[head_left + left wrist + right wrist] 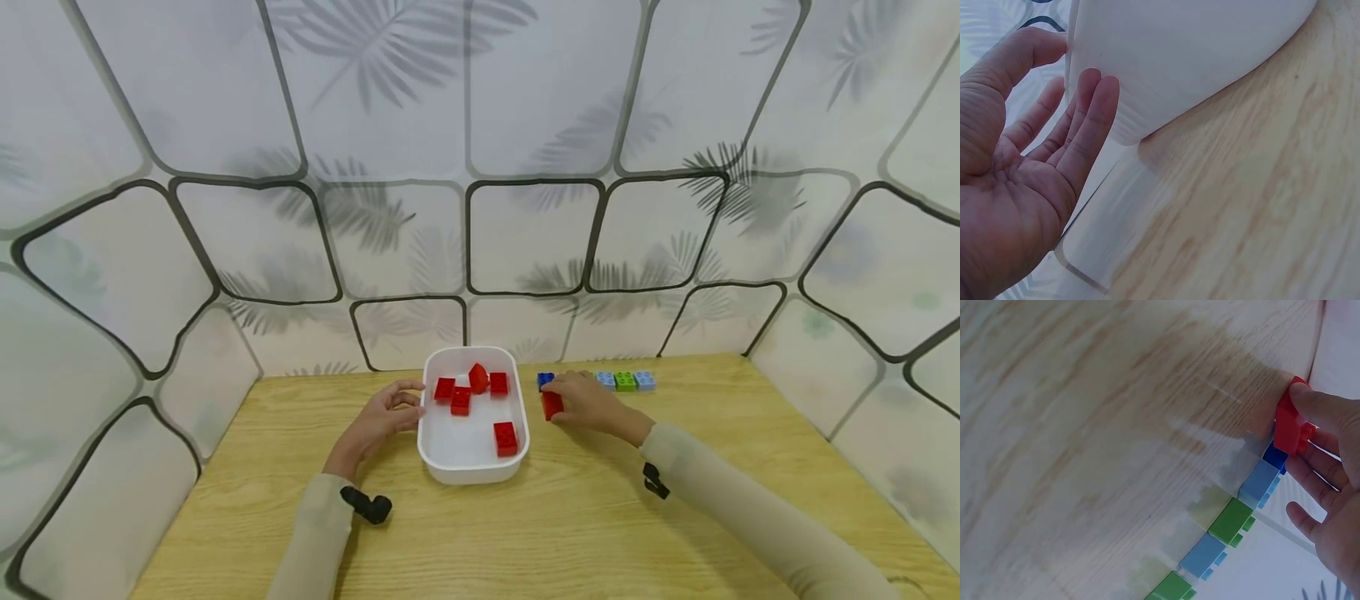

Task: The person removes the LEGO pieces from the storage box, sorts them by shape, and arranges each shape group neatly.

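Right hand [588, 404] pinches a red, studded plastic block [552, 407].
It is near a dark-blue studded block [545, 380] — right of a white rounded plastic box [465, 475], which the left hand [380, 419] touches, fingers relaxed.

Soft, even light is falling across the table [465, 533] in the head view, where fine detail on the red bricks [460, 402] is smearing slightly. Both wrist views are looking dimmer and greyer, the table's grain blurring, while soft shadows are spreading beside the row of blocks [1230, 520].
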`<state>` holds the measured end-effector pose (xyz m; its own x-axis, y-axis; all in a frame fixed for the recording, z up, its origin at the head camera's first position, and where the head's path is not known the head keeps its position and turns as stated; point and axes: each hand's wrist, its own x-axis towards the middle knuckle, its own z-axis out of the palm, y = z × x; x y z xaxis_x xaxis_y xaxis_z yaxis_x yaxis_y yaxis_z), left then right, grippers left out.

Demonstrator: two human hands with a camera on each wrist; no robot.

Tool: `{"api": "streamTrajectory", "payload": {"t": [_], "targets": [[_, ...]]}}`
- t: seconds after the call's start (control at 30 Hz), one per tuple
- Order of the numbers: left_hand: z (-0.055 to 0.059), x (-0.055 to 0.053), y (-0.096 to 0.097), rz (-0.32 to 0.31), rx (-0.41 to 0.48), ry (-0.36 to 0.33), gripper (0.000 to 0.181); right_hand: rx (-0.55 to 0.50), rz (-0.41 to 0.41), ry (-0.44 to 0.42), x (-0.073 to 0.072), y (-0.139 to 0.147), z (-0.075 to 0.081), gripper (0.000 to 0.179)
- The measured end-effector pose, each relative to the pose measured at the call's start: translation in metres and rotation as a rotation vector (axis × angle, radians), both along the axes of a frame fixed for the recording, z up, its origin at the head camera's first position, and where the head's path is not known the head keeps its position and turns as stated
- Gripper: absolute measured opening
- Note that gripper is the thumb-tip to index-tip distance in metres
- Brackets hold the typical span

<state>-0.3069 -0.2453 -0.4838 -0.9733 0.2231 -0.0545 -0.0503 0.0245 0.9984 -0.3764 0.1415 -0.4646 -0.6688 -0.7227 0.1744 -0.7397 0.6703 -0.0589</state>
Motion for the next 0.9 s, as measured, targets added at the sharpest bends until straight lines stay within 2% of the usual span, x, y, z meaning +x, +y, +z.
{"api": "streamTrajectory", "payload": {"t": [0.33,0.6,0.9], "targets": [[-0.0004,0.0008,0.0001,-0.001,0.002,0.004,0.052,0.000,0.007,-0.001,-0.0017,0.0009,-0.0022,0.046],[-0.0006,0.0000,0.0003,-0.002,0.004,0.008,0.053,-0.008,0.045,0.001,-0.0058,0.0029,-0.0030,0.045],[-0.0025,-0.0015,0.0004,0.014,0.006,0.002,0.050,0.003,0.031,-0.022,-0.0050,0.0015,-0.0019,0.047]]}}
